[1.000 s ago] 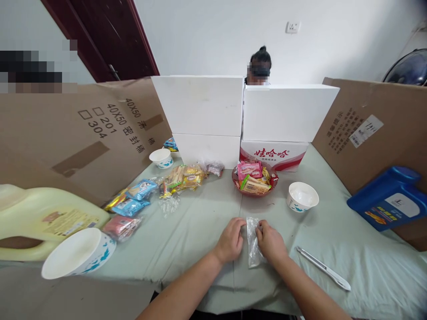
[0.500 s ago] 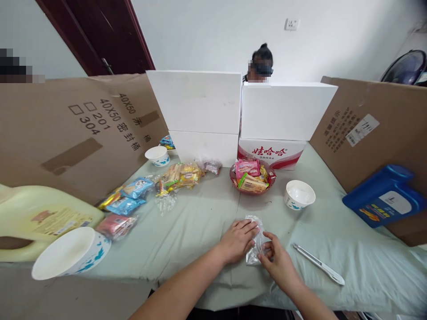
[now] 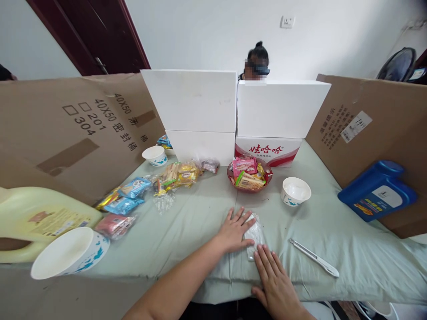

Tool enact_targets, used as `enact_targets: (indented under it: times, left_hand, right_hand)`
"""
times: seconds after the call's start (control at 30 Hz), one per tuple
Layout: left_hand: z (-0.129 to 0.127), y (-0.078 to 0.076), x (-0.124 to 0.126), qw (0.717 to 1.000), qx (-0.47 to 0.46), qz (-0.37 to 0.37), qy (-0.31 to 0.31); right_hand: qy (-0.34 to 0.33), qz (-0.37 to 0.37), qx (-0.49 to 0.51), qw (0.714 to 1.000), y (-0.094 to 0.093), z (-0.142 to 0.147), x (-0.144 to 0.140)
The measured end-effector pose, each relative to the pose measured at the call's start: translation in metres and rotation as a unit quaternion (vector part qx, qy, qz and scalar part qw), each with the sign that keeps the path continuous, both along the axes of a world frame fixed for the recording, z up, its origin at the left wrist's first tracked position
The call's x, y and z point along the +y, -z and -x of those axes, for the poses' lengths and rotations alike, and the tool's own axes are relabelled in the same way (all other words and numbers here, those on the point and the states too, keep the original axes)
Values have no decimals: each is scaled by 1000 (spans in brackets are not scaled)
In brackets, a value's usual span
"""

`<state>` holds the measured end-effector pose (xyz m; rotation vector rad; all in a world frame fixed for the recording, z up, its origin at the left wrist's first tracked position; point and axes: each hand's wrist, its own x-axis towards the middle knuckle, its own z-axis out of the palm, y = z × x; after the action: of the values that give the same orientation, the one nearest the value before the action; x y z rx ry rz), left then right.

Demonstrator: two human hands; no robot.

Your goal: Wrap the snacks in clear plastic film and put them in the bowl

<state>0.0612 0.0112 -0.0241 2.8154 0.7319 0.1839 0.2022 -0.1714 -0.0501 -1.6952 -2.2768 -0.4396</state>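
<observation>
Head view of a table covered with a pale green cloth (image 3: 187, 231). A small clear plastic bag (image 3: 255, 233) lies flat on the cloth at the near centre, its long axis running roughly near to far with a slight lean to the left at the far end. The left hand (image 3: 235, 231) rests palm down, fingers spread and extended, on the cloth just left of the bag, its fingertips and thumb touching the bag's left edge; it grips nothing. The right hand (image 3: 275, 284) also lies flat with fingers straight and held together, pointing away from the person; its fingertips touch the near end of the bag, so the bag lies directly beyond them, on the far side. Both hands are open and in contact with the bag; the left covers more of its length, the right only its near end. To the right of the bag, apart from it, lies a white utility knife (image 3: 313, 257), slanted from far left to near right. Farther off stand a red bowl of wrapped snacks (image 3: 248, 177) and a white paper bowl (image 3: 295, 191); loose snack packets (image 3: 133, 195) lie at the left.
</observation>
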Motion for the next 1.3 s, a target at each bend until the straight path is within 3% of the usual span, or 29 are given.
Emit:
enact_targets:
  times: [0.13, 0.17, 0.2, 0.3, 0.37, 0.5, 0.7, 0.8, 0.87, 0.97, 1.1, 1.3]
  left_hand:
    - [-2, -8, 8, 990, -40, -40, -130]
    - [-3, -11, 7, 988, -61, -50, -134]
    - [-4, -12, 4, 990, -79, -54, -108]
    - [-7, -11, -6, 992, -107, -33, 55]
    - [-8, -5, -11, 988, -110, -13, 104]
    - [-7, 4, -11, 990, -110, 11, 89]
    - [-4, -2, -8, 985, -128, 67, 98]
    - [-4, 0, -6, 975, -168, 115, 85]
    - [-3, 5, -4, 967, -196, 139, 79]
    - [-2, 15, 0, 958, -232, 149, 71]
    - [0, 22, 2, 952, -264, 147, 53]
    - [-4, 11, -4, 964, -236, 123, 21]
  right_hand:
    - [3, -20, -8, 1000, 7, 0, -9]
    - [-1, -21, -1, 1000, 6, -1, -9]
    - [-5, -17, 11, 1000, 4, -2, -8]
    - [12, 22, 71, 997, -6, -4, 0]
    - [34, 40, 107, 993, -13, -5, 6]
    - [10, 25, 136, 990, -20, -5, 17]
    - [-65, -28, 160, 985, -27, -15, 27]
    - [-84, 20, 181, 980, -34, -25, 43]
    - [-41, 95, 187, 977, -38, -29, 61]
    - [87, 160, 162, 970, -36, -30, 90]
    - [190, 149, 135, 961, -26, -24, 116]
    - [236, 142, 87, 957, -16, -9, 123]
